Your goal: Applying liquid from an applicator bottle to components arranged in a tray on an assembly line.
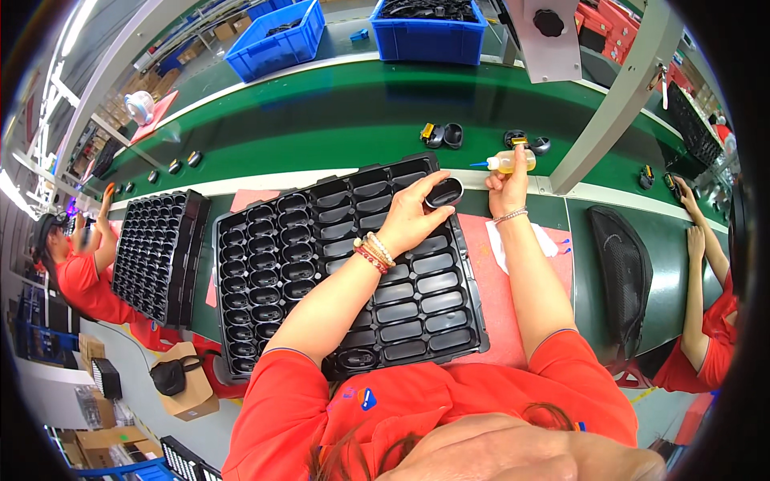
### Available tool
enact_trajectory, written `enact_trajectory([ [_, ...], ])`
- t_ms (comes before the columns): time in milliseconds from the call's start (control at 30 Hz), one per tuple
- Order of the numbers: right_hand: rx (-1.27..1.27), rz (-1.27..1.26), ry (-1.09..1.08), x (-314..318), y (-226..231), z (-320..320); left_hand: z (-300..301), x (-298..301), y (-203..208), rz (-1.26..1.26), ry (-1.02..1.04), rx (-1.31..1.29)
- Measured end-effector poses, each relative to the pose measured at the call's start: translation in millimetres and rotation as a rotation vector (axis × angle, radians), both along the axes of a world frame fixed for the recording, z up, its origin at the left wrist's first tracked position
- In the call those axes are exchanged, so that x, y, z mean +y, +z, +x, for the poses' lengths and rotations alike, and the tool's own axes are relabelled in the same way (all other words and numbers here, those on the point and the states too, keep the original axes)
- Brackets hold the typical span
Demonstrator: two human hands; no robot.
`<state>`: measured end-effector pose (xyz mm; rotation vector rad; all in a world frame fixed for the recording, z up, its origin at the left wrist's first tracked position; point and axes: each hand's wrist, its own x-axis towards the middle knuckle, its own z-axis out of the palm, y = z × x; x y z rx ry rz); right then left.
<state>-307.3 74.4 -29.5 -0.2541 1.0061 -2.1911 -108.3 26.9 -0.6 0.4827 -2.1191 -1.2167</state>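
My left hand (411,215) reaches across a black plastic tray (405,330) and grips a small black oval shell (446,192) between thumb and fingers, at the tray's far right corner. Oval black parts fill the tray's left columns; many pockets on the right hold nothing. Just right of the shell, my right hand (508,191) is closed around a small clear bottle (513,162) of yellowish liquid. Its thin blue tip points left, toward the shell but apart from it. Behind the bottle, an opened black part (516,139) with a yellow piece lies on the belt.
A green conveyor belt (337,116) runs across, carrying another opened black part (433,135). Blue bins (429,38) stand beyond. A grey post (613,104) rises at right, near a black mesh panel (618,272). A second tray (156,260) and co-workers flank me. Pink matting (509,325) lies beneath.
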Motion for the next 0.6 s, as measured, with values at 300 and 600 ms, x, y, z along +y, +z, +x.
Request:
enact_trajectory([
  [300,0.011,-0.009,0.023,0.0,-2.3,-0.6,-0.1,2.1,-0.7,0.152,0.023,-0.004],
  [600,0.003,-0.020,0.048,-2.7,-1.8,-3.1,-3.0,-5.1,-5.3,0.148,-0.005,-0.010],
])
